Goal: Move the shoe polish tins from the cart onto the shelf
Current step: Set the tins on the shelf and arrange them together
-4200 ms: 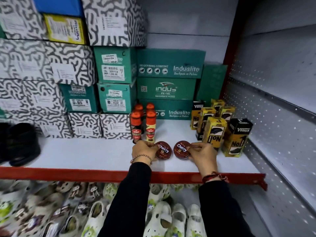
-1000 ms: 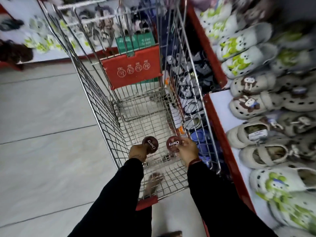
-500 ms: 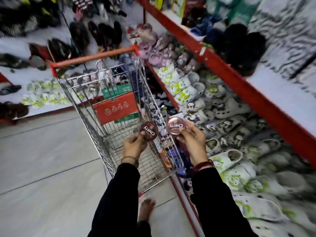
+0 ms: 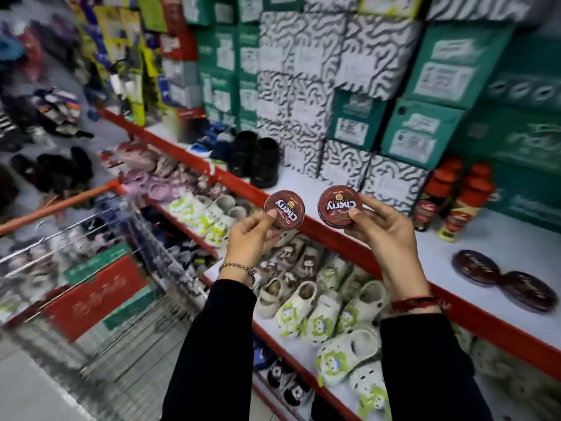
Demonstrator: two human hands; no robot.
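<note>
My left hand [image 4: 250,240] holds a round dark-red Cherry shoe polish tin [image 4: 285,209] by its edge, lid facing me. My right hand [image 4: 384,229] grips a second Cherry tin [image 4: 337,206] the same way. Both tins hover in the air in front of the red lip of the white shelf [image 4: 504,247]. Two more dark-red tins [image 4: 476,267] [image 4: 526,294] lie flat side by side on the shelf at the right. The wire cart [image 4: 100,268] stands at the lower left, blurred.
Red-capped polish bottles [image 4: 455,205] stand on the shelf behind the lying tins. Black shoes [image 4: 255,161] sit further left. Green and patterned shoe boxes [image 4: 358,86] fill the back. Small white and green clogs [image 4: 321,299] crowd the lower shelf.
Both hands have lifted the two tins out of the cart and up to the right, level with the shelf edge. My view has swung from the cart toward the shelf.
</note>
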